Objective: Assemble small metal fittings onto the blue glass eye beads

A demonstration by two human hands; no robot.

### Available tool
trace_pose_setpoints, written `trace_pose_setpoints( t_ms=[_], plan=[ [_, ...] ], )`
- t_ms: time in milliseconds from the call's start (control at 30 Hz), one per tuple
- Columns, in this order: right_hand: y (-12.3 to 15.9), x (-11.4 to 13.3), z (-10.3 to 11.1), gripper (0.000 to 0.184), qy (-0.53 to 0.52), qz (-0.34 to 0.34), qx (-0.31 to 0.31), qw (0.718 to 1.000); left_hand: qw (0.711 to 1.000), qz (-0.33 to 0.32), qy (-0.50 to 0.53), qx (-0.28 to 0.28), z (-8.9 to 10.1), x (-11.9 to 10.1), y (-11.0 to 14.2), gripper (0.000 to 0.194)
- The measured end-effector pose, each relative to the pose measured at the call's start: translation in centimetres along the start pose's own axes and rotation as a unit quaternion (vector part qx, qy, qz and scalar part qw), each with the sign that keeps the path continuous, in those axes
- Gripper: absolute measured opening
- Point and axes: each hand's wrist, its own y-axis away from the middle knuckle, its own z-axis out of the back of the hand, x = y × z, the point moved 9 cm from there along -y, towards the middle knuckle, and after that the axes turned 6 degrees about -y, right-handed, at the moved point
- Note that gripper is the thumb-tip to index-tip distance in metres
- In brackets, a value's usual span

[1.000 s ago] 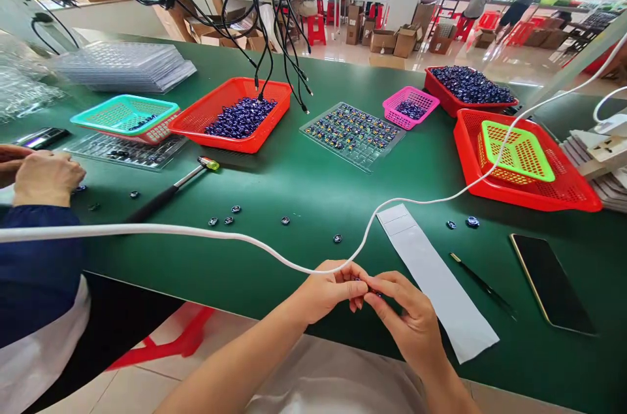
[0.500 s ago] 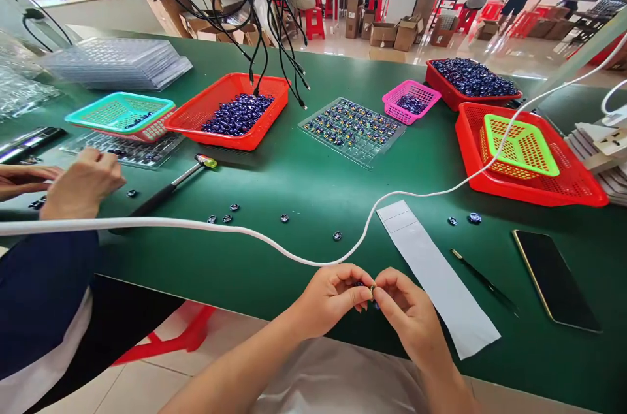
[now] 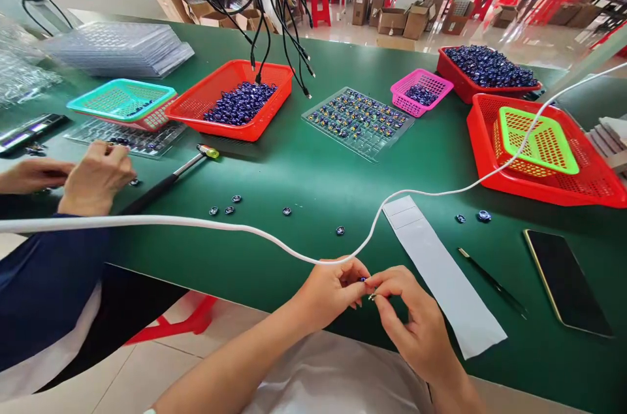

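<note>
Just over the near table edge, my left hand (image 3: 324,295) is closed in a pinch on a small dark-blue part (image 3: 363,279), mostly covered by the fingers. Touching it from the other side, my right hand (image 3: 410,313) pinches a tiny shiny metal piece (image 3: 371,297) between thumb and fingertips. Its exact kind is too small to make out. Beyond my hands, several loose dark-blue round parts lie on the green table, one of them (image 3: 340,230) closest. A clear compartment tray (image 3: 371,151) farther back holds rows of blue parts with gold-coloured bits.
A white cable (image 3: 274,248) crosses the table before my hands. To the right are a white paper strip (image 3: 443,277), tweezers (image 3: 492,282), a phone (image 3: 568,280) and red baskets (image 3: 482,162). At left, a co-worker's hands (image 3: 95,179) work near a hammer (image 3: 159,189). Black cables (image 3: 274,2) hang overhead.
My right hand's fingers have shifted, and the tiny metal piece now shows below the blue part. The view has tilted slightly downward. The co-worker's hands have moved a little right.
</note>
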Motion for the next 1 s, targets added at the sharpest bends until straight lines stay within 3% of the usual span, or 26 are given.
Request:
trace_pose_setpoints(
  t_ms=[67,200,300,433,533,700,1000],
  plan=[
    [-0.2,0.5,-0.3,0.018,0.030,0.030,0.008,0.999,1.000,0.005,-0.024,0.010,-0.1,-0.1,0.1,0.005],
    [0.0,0.1,-0.7,0.021,0.051,0.040,0.000,0.998,0.997,-0.036,-0.055,0.035,-0.3,-0.5,0.2,0.023],
    [0.3,-0.9,-0.6,0.016,0.018,-0.006,-0.013,1.000,0.995,-0.063,-0.054,0.048,-0.4,-0.3,0.4,0.027],
    [0.6,-2.7,0.4,0.009,-0.029,-0.118,-0.048,0.991,0.995,-0.064,-0.061,0.038,-0.1,0.2,0.5,0.028],
    [0.4,-3.2,0.6,0.011,-0.024,-0.177,-0.031,0.983,0.986,-0.107,-0.123,0.036,0.1,-0.7,0.7,0.025],
    [-0.2,-3.4,-0.3,0.016,-0.017,-0.214,0.045,0.976,0.947,-0.184,-0.254,0.065,-0.5,-2.5,1.2,0.018],
    [-0.3,-3.5,-0.4,0.015,-0.008,-0.259,0.069,0.963,0.935,-0.197,-0.282,0.089,-0.4,-2.1,1.1,0.022]
  ],
)
